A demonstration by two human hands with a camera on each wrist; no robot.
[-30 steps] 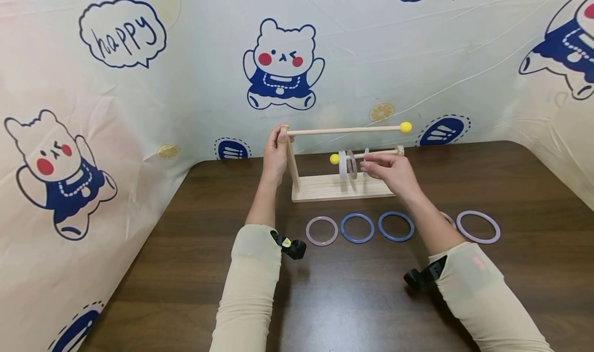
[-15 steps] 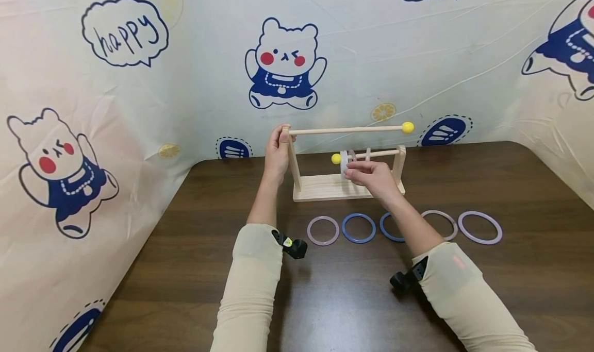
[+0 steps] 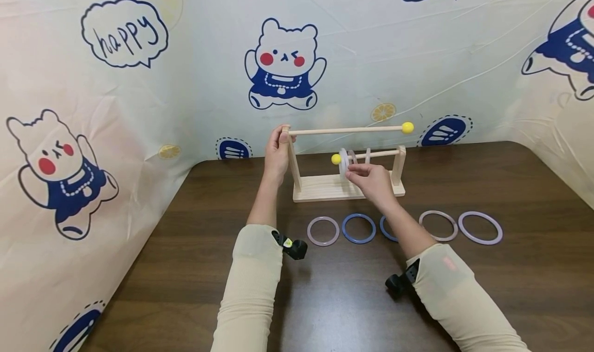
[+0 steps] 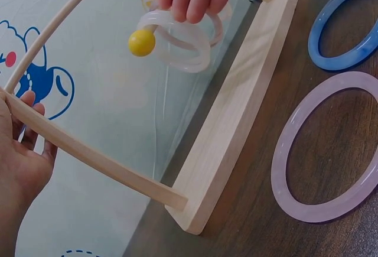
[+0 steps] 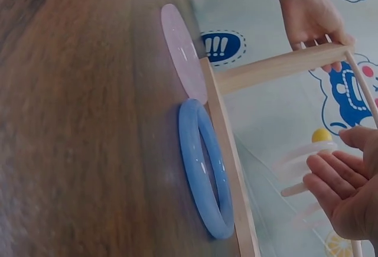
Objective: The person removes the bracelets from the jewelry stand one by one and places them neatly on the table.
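The wooden ring stand (image 3: 325, 188) has two pegs with yellow ball tips, one high and one low. My left hand (image 3: 277, 156) grips the top of its left upright (image 4: 88, 145), fingers behind it. On the lower peg hang several rings; two white rings (image 3: 343, 162) are close together by the yellow ball (image 4: 142, 43), and a pinkish ring and another pale one sit farther right. My right hand (image 3: 373, 183) is at the white rings, fingertips touching or nearly touching one. In the right wrist view its fingers look fairly straight, with the thumb apart from them.
On the brown table (image 3: 325, 300), in front of the stand, lies a row of rings: a pink ring (image 3: 309, 233), a blue ring (image 3: 344, 232), a second blue ring (image 3: 386, 232) partly behind the right forearm, a pale ring (image 3: 452, 235) and a lilac ring (image 3: 497, 237). A printed cloth (image 3: 195, 84) hangs behind.
My right hand has moved left along the lower peg, bringing a ring up to the white one by the yellow ball; its fingers have since loosened slightly. My left hand stays on the upright.
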